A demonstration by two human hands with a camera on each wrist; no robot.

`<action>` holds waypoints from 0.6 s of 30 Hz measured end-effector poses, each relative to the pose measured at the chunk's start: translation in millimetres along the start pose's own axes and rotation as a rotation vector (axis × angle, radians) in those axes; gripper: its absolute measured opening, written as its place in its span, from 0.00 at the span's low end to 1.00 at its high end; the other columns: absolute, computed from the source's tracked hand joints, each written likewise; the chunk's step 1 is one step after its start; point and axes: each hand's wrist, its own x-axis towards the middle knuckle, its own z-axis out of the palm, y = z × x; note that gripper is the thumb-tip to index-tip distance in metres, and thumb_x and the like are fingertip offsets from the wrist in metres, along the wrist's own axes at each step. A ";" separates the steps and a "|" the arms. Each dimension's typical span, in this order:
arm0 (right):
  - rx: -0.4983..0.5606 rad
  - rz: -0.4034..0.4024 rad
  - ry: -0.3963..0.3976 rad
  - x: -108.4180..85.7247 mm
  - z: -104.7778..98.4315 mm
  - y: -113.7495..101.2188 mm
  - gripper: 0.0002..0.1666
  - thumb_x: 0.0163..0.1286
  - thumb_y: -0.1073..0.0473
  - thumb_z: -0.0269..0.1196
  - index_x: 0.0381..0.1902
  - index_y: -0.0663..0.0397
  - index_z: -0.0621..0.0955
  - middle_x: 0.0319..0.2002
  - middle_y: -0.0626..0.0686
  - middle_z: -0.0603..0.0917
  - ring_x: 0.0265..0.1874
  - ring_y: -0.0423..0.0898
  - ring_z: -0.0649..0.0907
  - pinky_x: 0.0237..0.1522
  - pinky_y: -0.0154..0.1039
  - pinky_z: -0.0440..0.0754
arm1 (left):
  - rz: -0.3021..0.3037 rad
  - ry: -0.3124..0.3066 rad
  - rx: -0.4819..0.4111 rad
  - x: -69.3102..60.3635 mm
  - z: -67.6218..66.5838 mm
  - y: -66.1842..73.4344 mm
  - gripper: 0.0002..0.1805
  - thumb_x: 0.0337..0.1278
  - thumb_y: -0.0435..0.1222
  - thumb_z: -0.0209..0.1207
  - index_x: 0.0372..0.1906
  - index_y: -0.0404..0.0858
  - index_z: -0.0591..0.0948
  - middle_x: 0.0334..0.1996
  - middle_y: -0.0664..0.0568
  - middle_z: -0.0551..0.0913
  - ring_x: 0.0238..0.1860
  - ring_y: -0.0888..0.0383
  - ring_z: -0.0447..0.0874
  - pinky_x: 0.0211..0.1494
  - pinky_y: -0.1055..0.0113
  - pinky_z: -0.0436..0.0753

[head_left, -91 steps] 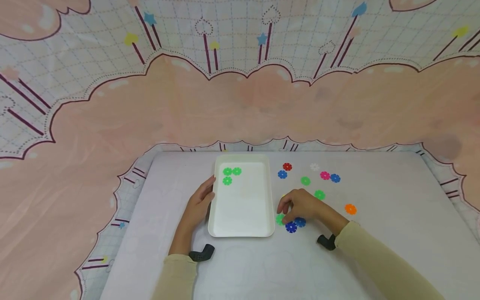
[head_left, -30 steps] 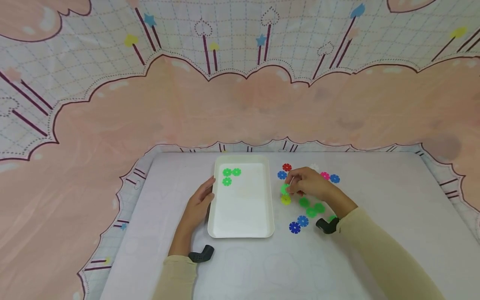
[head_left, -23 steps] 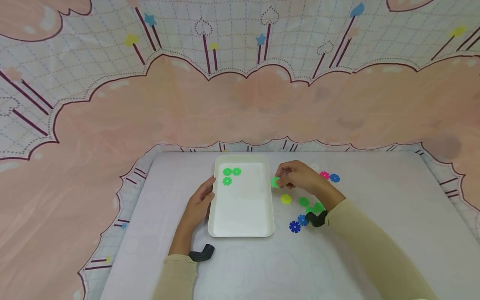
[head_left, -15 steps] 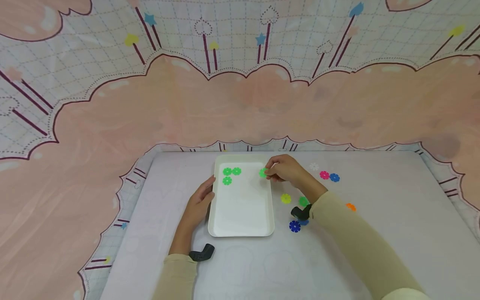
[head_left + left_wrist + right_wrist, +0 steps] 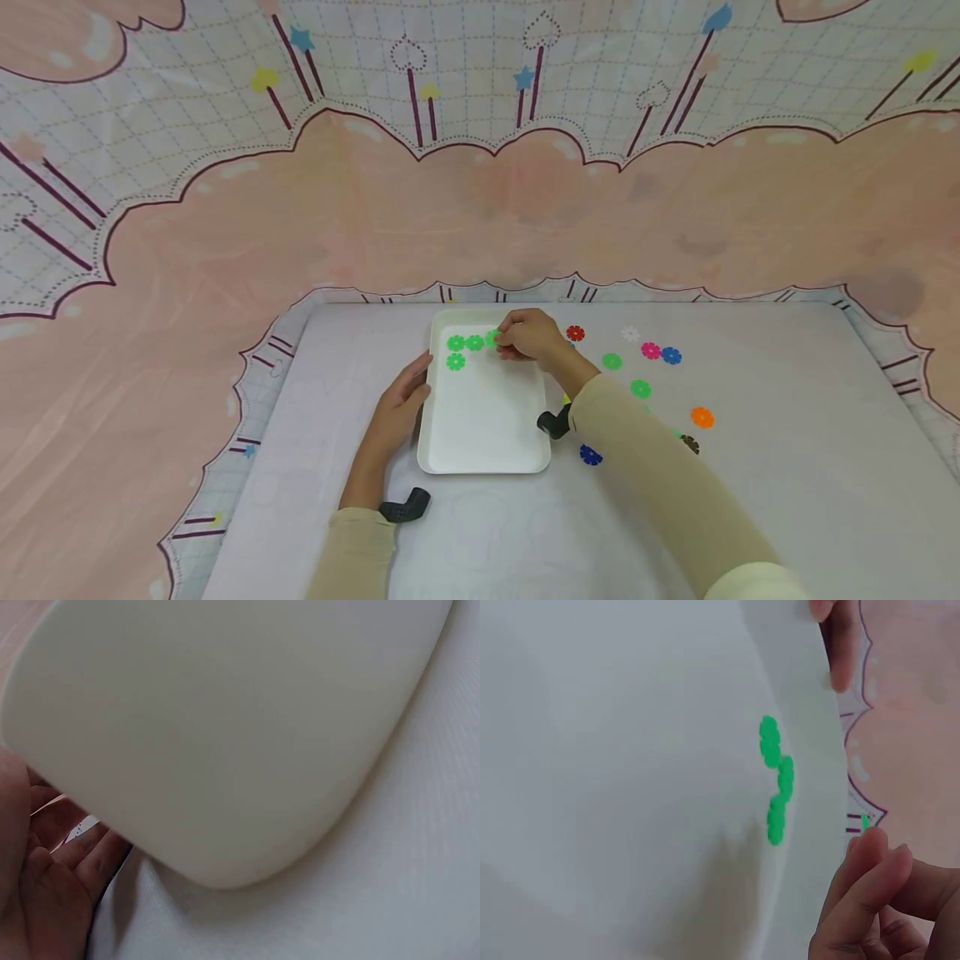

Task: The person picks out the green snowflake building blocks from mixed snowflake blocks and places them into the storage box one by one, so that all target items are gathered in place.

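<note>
My right hand (image 5: 529,335) pinches a green flower-shaped plastic disc (image 5: 491,338) between thumb and fingertips, above the far part of the white tray (image 5: 483,425). The right wrist view shows only a sliver of this held disc (image 5: 865,822). Just left of it, several matching green discs (image 5: 455,362) lie flat in the tray's far left corner, two side by side and one nearer. With fingers fairly straight, my left hand (image 5: 396,406) rests against the tray's left edge. Up close, the left wrist view has the tray wall (image 5: 210,750) beside the left fingers (image 5: 97,859).
Right of the tray, loose discs are scattered on the white tabletop (image 5: 810,467): red (image 5: 575,333), white (image 5: 629,333), pink (image 5: 651,351), blue (image 5: 671,356), green (image 5: 641,389), orange (image 5: 702,417) and dark blue (image 5: 591,454). My right forearm covers some of them. Patterned cloth (image 5: 525,217) hangs behind.
My right hand picked up a green disc among the loose ones and carried it left, over the tray's right rim, towards the green discs there. My left hand stayed at the tray's edge.
</note>
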 end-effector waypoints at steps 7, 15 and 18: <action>0.049 0.047 0.016 7.2 19.6 4.9 0.06 0.69 0.61 0.68 0.41 0.56 0.82 0.35 0.54 0.87 0.24 0.42 0.83 0.27 0.29 0.84 | 0.001 -0.003 0.008 0.5 0.1 0.0 0.28 0.76 0.33 0.50 0.77 0.48 0.68 0.79 0.56 0.64 0.78 0.49 0.63 0.78 0.47 0.67; 0.077 0.045 0.044 14.2 36.0 17.6 0.08 0.68 0.61 0.70 0.38 0.57 0.81 0.29 0.52 0.88 0.21 0.40 0.83 0.22 0.28 0.79 | 0.010 -0.001 0.022 0.7 -0.1 -0.9 0.28 0.76 0.34 0.51 0.77 0.49 0.68 0.78 0.56 0.64 0.78 0.48 0.63 0.78 0.48 0.67; 0.099 0.048 0.062 15.1 40.0 20.7 0.08 0.67 0.61 0.71 0.36 0.56 0.81 0.27 0.51 0.88 0.20 0.39 0.83 0.21 0.28 0.77 | 0.010 -0.002 0.018 0.5 -0.1 -0.7 0.28 0.76 0.33 0.51 0.76 0.49 0.68 0.78 0.56 0.64 0.78 0.48 0.64 0.77 0.48 0.68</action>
